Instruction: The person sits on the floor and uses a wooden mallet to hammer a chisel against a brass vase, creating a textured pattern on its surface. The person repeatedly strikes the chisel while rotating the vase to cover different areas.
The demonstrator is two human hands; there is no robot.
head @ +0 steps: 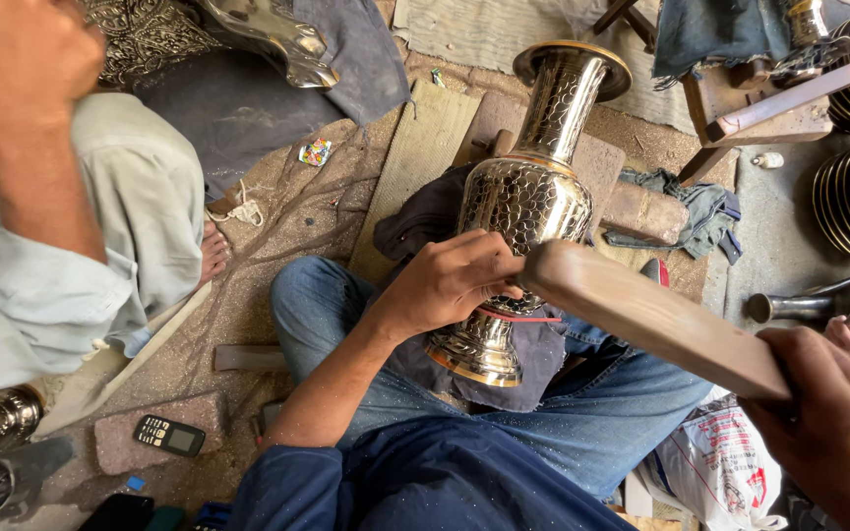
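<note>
Lying white printed bag [722,462] (red marks) beside right hand [843,423]

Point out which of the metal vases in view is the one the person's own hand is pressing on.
It is the large engraved brass vase lying across the lap, with the left hand on its body. The vessels at the left and right edges lie untouched on the floor.

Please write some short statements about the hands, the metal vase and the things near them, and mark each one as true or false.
1. The left hand rests on the engraved metal vase. True.
2. The right hand holds a glass bottle. False: it grips a wooden block.
3. The vase lies across the person's lap, on a dark cloth. True.
4. A mobile phone lies on the vase. False: it lies on the ground at lower left.
5. The person wears blue jeans. True.
</note>
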